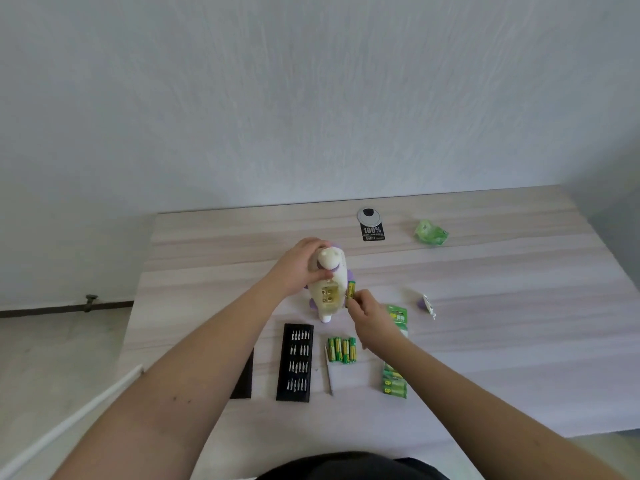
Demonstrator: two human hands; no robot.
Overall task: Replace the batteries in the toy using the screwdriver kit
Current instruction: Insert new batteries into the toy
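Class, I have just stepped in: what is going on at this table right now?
A person is changing the batteries in a white toy. The left hand grips the toy, whose battery compartment is open and facing up. The right hand pinches one green battery just beside that compartment, not yet in it. Four loose batteries lie in a row on the table, next to the black tray of screwdriver bits.
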